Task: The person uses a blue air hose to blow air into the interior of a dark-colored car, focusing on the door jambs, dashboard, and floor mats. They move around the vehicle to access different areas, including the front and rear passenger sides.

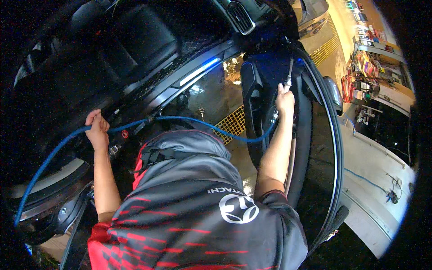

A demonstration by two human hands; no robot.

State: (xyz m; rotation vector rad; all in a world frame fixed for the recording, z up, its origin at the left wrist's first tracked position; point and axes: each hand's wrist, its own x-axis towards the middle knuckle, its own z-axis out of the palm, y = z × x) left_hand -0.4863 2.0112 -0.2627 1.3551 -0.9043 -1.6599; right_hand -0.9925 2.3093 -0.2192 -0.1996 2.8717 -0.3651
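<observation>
My right hand [285, 100] is wrapped around a slim metal air blow gun [289, 80]. Its thin nozzle points away from me, along the inner side of the open car door [305, 135]. A blue air hose [204, 122] joins a metal fitting below that hand, sags across in front of my body and runs off to the left. Over by the car's rear side, my left hand [96, 128] has its fingers curled around the hose. Part of the grip on the blow gun is hidden by my fingers.
On the left are a dark car seat [144, 42] and a lit door sill [198, 73]. A yellow floor grate [231, 125] lies between sill and door. The side mirror [333, 93] sticks out beyond the door. Shelving with tools [360, 85] stands at right; another car [310, 18] is farther off.
</observation>
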